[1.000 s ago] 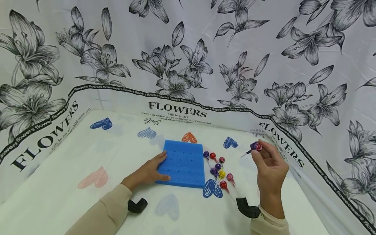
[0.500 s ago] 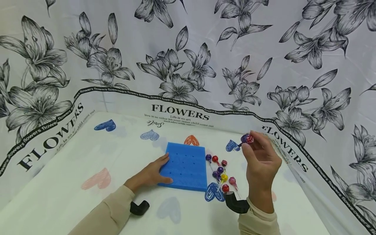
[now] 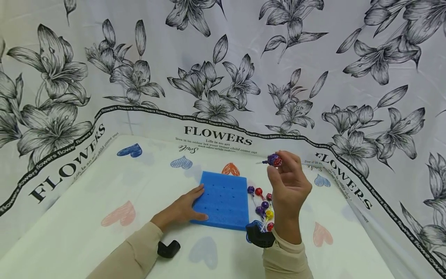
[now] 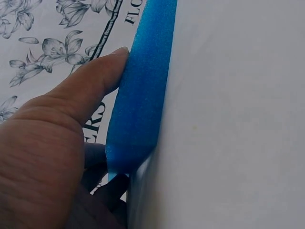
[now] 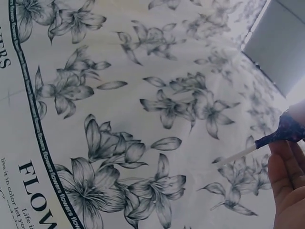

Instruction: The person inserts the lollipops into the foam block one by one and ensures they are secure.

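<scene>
A blue foam block with several small holes in its top lies flat on the table. My left hand grips its near left corner, the thumb on the near side and the fingers along the left edge. In the left wrist view the left thumb touches the block's edge. Raised beyond the block's right side, my right hand pinches a purple-and-red wrapped lollipop by its head. The white stick points left, as the lollipop in the right wrist view also shows.
Several wrapped lollipops, purple, red and yellow, lie right of the block, partly behind my right wrist. A white cloth printed with hearts covers the table. A flower-print curtain hangs behind. Black curved pieces sit at both wrists.
My right hand has moved left with the lollipop, toward the block, and its stick now points left. My left hand keeps its place on the block. The head view has shifted slightly.
</scene>
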`<state>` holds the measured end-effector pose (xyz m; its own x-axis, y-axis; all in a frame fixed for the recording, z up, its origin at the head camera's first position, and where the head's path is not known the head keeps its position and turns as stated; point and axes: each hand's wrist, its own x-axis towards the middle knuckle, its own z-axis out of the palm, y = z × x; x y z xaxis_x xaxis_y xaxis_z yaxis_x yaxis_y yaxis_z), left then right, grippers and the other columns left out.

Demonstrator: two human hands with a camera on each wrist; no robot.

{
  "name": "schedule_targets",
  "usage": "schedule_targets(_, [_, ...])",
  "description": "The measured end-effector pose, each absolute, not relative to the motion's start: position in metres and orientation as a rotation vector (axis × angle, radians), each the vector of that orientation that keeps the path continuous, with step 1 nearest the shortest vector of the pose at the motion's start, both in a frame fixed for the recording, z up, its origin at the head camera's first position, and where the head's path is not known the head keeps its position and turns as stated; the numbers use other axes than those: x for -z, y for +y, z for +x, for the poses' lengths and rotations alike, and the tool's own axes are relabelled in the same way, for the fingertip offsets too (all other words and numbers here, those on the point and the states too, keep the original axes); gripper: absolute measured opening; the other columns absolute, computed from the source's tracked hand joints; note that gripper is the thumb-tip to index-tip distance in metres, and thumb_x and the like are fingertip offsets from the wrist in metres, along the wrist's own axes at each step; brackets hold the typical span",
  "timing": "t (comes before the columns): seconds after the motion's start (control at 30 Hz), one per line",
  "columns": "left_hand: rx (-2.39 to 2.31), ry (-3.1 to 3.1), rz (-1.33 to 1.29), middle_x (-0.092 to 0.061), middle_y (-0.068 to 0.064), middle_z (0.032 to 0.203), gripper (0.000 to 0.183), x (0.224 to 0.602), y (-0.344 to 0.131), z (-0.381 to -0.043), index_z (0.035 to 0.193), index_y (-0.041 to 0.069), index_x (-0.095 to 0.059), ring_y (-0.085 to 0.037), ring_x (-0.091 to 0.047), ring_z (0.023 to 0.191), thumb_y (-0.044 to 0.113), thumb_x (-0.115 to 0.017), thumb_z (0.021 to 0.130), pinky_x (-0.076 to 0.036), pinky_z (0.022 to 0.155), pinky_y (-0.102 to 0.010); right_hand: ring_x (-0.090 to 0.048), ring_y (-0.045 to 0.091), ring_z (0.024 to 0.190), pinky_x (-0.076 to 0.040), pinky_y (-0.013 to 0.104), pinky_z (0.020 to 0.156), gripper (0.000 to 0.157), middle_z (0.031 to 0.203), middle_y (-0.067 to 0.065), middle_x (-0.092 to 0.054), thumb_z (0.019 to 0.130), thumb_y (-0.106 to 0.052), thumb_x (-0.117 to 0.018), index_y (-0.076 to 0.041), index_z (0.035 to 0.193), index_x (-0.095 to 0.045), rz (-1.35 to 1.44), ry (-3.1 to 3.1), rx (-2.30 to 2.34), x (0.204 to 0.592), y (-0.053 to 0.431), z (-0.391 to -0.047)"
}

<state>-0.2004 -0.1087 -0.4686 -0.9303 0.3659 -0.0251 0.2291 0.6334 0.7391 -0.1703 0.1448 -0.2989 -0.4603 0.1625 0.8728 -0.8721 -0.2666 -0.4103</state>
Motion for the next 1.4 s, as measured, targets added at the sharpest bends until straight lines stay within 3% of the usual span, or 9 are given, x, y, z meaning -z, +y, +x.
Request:
schedule_targets(0.13, [-1.17,2.679,0.501,-0.016,-0.005,0.159,0.099,0.469,-0.108,-0.202,0.152,0.005,-0.029,-0.03,-0.015,0.143,0.043,-0.081,0.077,-0.022,0.111,-0.049,-0.057,0.031,0.1,-0.05,0.032,0.091,0.035,0.108,0.023,-0.054,0.083,0.018,-0.058,0.017,0.117,-0.059,0.894,-1.298,-1.788,0.305,0.138,-0.174])
schedule_targets(0.63, [-1.117,2.711,0.46,-0.016,-0.003,0.159,0.101,0.469,-0.109,-0.201,0.152,0.008,-0.028,-0.028,-0.015,0.144,0.047,-0.081,0.075,-0.022,0.111,-0.048,-0.057,0.031,0.104,-0.048,0.034,0.094,0.035,0.111,0.021,-0.056,0.085,0.015,-0.059,0.015,0.121,-0.058,0.854,-1.335,-1.788,0.324,0.119,-0.199])
schedule_targets(0.9, [-1.117,2.698,0.473,-0.014,0.0,0.16,0.101,0.471,-0.109,-0.201,0.153,0.009,-0.026,-0.027,-0.014,0.144,0.046,-0.08,0.076,-0.022,0.111,-0.048,-0.06,0.028,0.103,-0.05,0.033,0.091,0.038,0.113,0.021,-0.057,0.09,-0.003,-0.067,0.012,0.124,-0.058,0.862,-1.422,-1.794,0.347,0.109,-0.222])
schedule_targets(1.1, [-1.123,2.696,0.466,-0.015,0.0,0.16,0.101,0.471,-0.107,-0.203,0.153,0.009,-0.028,-0.028,-0.015,0.144,0.047,-0.081,0.075,-0.023,0.111,-0.049,-0.061,0.024,0.098,-0.05,0.032,0.089,0.036,0.11,0.021,-0.057,0.089,0.008,-0.063,0.011,0.124,-0.058,0.862,-1.53,-1.791,0.367,0.102,-0.237])
schedule_targets(1.2, [-1.125,2.698,0.461,-0.016,-0.001,0.16,0.101,0.471,-0.107,-0.203,0.153,0.009,-0.028,-0.028,-0.015,0.144,0.047,-0.081,0.075,-0.023,0.111,-0.05,-0.061,0.022,0.094,-0.051,0.03,0.086,0.036,0.108,0.027,-0.055,0.087,0.014,-0.061,0.015,0.123,-0.057,0.866,-1.577,-1.782,0.376,0.099,-0.242])
schedule_targets(1.4, [-1.134,2.691,0.448,-0.017,-0.001,0.159,0.102,0.473,-0.107,-0.204,0.153,0.01,-0.029,-0.029,-0.016,0.143,0.049,-0.081,0.074,-0.024,0.11,-0.051,-0.062,0.023,0.09,-0.053,0.033,0.081,0.034,0.105,0.032,-0.056,0.087,0.017,-0.06,0.017,0.12,-0.057,0.818,-1.73,-1.733,0.381,0.092,-0.239])
